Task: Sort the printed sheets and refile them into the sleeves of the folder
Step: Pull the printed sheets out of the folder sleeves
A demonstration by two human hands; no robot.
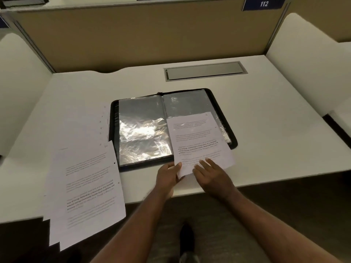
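Note:
A black zip folder lies open on the white desk, its clear plastic sleeves shining under the light. One printed sheet lies over the right-hand sleeve page, its near edge sticking out past the folder. My left hand pinches the sheet's near left corner, thumb on top. My right hand rests with straight fingers on the sheet's near edge. A fanned stack of several printed sheets lies left of the folder and overhangs the desk's front edge.
The white desk has a grey cable hatch behind the folder. A tan partition stands at the back, white side panels to left and right. A blue tag reading 112 sits top right. A foot shows on the carpet below.

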